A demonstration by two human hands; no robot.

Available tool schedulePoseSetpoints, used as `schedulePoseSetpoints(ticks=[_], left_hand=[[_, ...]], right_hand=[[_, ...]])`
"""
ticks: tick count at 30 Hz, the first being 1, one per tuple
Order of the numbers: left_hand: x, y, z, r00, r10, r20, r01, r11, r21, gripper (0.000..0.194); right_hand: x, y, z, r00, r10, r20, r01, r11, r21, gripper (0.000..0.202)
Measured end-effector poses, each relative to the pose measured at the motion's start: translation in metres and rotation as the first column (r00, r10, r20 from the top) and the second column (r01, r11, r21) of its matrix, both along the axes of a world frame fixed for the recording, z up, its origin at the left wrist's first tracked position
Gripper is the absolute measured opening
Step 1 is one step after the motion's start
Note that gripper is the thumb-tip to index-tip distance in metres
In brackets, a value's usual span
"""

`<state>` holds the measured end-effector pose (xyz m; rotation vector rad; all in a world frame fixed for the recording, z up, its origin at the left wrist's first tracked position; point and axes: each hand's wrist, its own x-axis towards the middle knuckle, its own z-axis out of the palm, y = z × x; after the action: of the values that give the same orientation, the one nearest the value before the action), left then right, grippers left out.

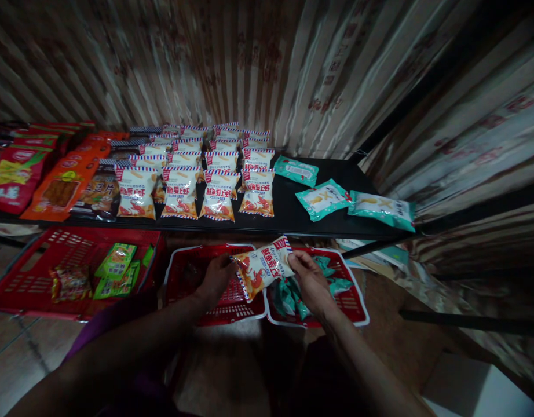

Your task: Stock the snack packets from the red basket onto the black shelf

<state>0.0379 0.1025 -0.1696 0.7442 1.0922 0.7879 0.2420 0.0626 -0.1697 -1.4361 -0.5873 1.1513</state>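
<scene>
Between my two hands, above the red baskets, I hold a white and orange snack bag (262,267) with a striped edge. My left hand (215,281) grips its lower left end, and my right hand (309,279) pinches the upper right end. Below is a red basket (245,310) with a pale rim. Beside it, a second red basket (356,301) contains several teal packets (288,298), partly hidden by my right hand and the bag. Matching white and orange bags (218,194) stand in rows on the black shelf (288,211) in front of me.
Three teal packets (323,200) lie at the shelf's right. Orange packs (61,188) and red packs (19,176) fill its left side. A larger red basket (36,272) at left holds green packets (117,269). Dark frame bars (467,324) and a white box (479,388) are at right.
</scene>
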Motion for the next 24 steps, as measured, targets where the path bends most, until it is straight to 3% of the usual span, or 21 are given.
schedulePoseSetpoints(ticks=[4,9,16,20,24], left_hand=[[0.000,0.001,-0.001,0.999,0.044,0.015,-0.043,0.998,-0.054,0.016],[0.000,0.001,0.001,0.999,0.004,0.038,-0.002,0.998,-0.069,0.016],[-0.003,0.000,0.010,0.975,-0.179,0.135,0.184,0.982,-0.028,0.021],[-0.008,0.005,0.020,0.965,-0.239,0.109,0.233,0.970,0.066,0.030],[-0.007,0.014,0.028,0.931,-0.319,0.179,0.298,0.945,0.136,0.038]], right_hand=[[0.001,-0.001,0.005,0.974,0.022,0.224,-0.040,0.996,0.079,0.026],[-0.001,0.002,0.007,0.965,-0.031,0.260,0.009,0.996,0.087,0.026],[0.003,0.012,0.014,0.999,-0.046,0.016,0.045,0.998,0.041,0.033],[0.006,0.013,0.022,0.991,0.000,-0.136,0.002,1.000,0.014,0.034],[0.011,0.012,0.024,0.981,0.072,-0.180,-0.081,0.996,-0.043,0.036]])
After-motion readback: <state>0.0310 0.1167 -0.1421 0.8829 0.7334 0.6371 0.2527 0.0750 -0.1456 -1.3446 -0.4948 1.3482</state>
